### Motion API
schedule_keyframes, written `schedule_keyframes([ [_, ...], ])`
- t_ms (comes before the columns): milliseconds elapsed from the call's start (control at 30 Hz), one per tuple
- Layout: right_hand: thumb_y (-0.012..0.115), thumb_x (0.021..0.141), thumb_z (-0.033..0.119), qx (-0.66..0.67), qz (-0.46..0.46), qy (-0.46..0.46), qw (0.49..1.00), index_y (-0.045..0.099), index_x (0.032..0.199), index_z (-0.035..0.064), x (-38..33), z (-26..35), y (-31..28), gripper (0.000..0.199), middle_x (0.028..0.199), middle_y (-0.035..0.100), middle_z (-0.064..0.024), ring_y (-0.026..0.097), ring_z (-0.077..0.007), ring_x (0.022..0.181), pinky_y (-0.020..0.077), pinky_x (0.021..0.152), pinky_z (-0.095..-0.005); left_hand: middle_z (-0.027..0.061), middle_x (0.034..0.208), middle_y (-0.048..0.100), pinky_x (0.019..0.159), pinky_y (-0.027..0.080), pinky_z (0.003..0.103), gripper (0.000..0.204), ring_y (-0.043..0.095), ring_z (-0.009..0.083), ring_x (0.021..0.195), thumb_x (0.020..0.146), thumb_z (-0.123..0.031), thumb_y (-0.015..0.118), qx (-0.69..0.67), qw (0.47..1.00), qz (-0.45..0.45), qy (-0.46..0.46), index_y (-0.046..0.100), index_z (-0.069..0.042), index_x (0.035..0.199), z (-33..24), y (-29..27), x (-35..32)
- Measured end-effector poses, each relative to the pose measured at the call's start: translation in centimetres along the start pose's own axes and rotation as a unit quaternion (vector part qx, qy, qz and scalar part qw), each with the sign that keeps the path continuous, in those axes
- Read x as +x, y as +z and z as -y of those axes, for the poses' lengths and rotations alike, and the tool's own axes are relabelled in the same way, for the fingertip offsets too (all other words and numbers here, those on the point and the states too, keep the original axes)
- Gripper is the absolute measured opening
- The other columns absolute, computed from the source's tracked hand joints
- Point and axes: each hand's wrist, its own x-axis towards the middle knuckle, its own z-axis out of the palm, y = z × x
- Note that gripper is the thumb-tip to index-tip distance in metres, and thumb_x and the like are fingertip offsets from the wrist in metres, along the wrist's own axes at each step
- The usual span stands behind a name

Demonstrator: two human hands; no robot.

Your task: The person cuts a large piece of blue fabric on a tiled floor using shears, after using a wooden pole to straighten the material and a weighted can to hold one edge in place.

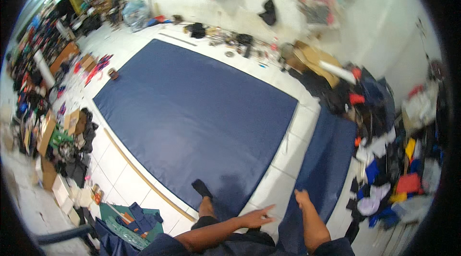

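A large navy blue fabric sheet (197, 112) lies flat on the white tiled floor. A second navy fabric strip (326, 160) runs along its right side toward my body. My left hand (257, 217) hovers over the near corner of the big sheet, fingers spread, holding nothing. My right hand (301, 198) sits at the left edge of the strip with its fingers curled out of sight; whether it grips the cloth is unclear. My foot in a dark sock (201, 188) stands on the big sheet's near edge.
A long wooden stick (144, 179) lies on the tiles along the sheet's left edge. Cardboard boxes (48, 131) and dark clothes crowd the left. Heaps of coloured garments (394, 169) fill the right. Folded green and blue cloth (129, 222) lies near my feet.
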Motion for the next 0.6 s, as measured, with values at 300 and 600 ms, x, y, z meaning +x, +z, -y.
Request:
schedule_keyframes([
  [300,0.056,0.094,0.031,-0.207,-0.035,0.078,0.975,0.036,0.137,-0.0017,-8.1,5.7,7.2,0.058,0.134,0.047,-0.0245,0.052,-0.0346,0.118,0.0447,0.096,-0.0460,0.0261,0.118,0.064,0.093,0.049,0.046,0.057,0.061,0.0415,0.111,0.081,-0.037,0.071,-0.121,0.626,-0.649,-0.416,0.058,0.000,0.122,29.3,-20.6,-40.9],
  [600,0.057,0.092,0.029,-0.459,0.051,0.085,0.883,0.048,0.122,0.0026,-8.1,17.9,19.6,0.041,0.121,0.054,-0.0199,0.057,-0.0316,0.107,0.0483,0.089,-0.0440,0.0154,0.087,0.069,0.062,0.051,0.031,0.043,0.064,0.0183,0.068,0.086,-0.027,0.070,-0.186,0.615,-0.712,-0.282,0.061,0.000,0.119,27.6,-44.2,-54.3],
])
